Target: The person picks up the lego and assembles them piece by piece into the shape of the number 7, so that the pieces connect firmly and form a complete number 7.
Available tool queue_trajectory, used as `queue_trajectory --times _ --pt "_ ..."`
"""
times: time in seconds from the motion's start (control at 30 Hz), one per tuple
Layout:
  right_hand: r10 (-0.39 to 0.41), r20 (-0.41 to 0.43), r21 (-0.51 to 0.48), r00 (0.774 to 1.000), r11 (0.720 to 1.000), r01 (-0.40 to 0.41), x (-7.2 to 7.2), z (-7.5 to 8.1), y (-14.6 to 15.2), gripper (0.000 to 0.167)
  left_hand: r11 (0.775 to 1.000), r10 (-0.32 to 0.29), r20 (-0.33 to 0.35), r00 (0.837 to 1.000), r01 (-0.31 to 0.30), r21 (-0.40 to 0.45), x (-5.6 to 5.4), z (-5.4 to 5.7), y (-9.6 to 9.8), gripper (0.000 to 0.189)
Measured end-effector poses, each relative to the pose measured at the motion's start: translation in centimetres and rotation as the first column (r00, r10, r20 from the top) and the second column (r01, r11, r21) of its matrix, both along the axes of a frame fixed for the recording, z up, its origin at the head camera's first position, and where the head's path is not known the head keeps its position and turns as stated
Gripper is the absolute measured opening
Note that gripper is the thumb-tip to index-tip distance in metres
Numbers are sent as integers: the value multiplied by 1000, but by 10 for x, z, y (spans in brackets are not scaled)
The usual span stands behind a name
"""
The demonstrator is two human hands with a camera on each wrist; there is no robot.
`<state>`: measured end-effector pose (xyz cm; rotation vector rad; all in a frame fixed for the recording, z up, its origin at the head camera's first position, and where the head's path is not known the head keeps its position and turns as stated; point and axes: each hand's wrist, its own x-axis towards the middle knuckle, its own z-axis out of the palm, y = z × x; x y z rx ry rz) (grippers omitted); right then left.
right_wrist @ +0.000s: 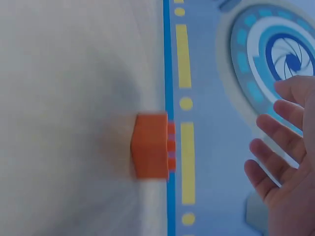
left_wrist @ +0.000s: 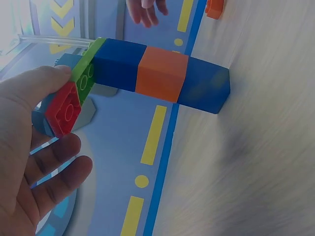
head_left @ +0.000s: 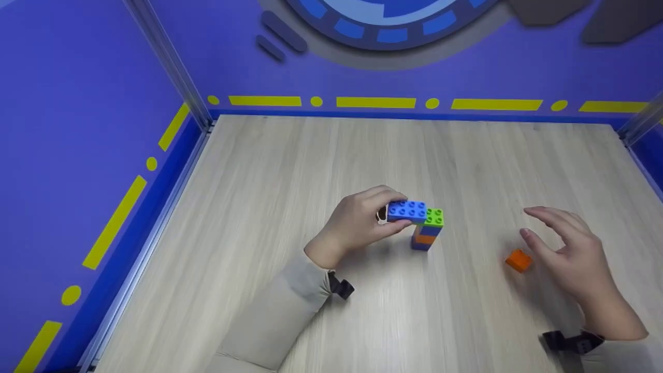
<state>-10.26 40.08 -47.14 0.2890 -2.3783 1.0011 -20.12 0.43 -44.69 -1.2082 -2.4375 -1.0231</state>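
My left hand (head_left: 357,220) pinches a blue brick (head_left: 406,211) between thumb and fingers, at the top of an upright tower. Under that brick lies a green piece (head_left: 436,216), its studs bare on the right side. In the left wrist view a red piece (left_wrist: 64,109) shows beneath the overhanging end, beside the green one. The column below is a blue brick (left_wrist: 115,64), an orange brick (left_wrist: 162,73) and another blue brick (left_wrist: 204,84) at the base. My right hand (head_left: 575,254) hovers with fingers spread, holding nothing, near a loose orange brick (head_left: 519,260).
The wooden table (head_left: 290,171) spreads around the tower. Blue panels with yellow markings (head_left: 375,102) enclose the back and sides, and a metal rail (head_left: 155,207) follows the left edge. In the right wrist view the loose orange brick stands with its studs up.
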Motion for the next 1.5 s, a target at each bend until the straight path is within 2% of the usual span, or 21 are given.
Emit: queue_trajectory --times 0.2,0.37,0.47,0.57,0.7,0.87,1.17,1.37,1.5 --pt "-35 42 -67 999 997 38 5 -16 22 40 1000 15 49 999 -14 -3 0 4 0 41" --pt "-49 182 -44 982 997 58 7 -24 35 38 1000 17 77 997 -16 -15 1 7 1 41" --pt "-88 285 27 954 996 84 10 -25 40 41 999 20 87 996 -17 -29 1 8 1 41" --pt "-133 385 115 913 989 95 13 -25 44 48 999 23 91 996 -20 -37 1 8 1 41" --pt "-105 467 171 878 985 26 13 -26 45 53 999 20 96 995 -17 -38 1 8 0 41" --pt "-39 489 194 871 979 -65 12 -28 44 48 999 25 98 995 -22 -40 2 8 -1 41" --pt "-80 537 243 840 968 -63 11 -29 41 47 1000 23 85 996 -21 -19 2 5 -2 38" --pt "-51 532 215 845 974 -76 10 -30 40 41 999 24 80 996 -21 -31 2 5 -1 39" --pt "-5 493 162 870 983 -86 11 -26 36 34 999 25 92 995 -22 -33 4 3 1 39"
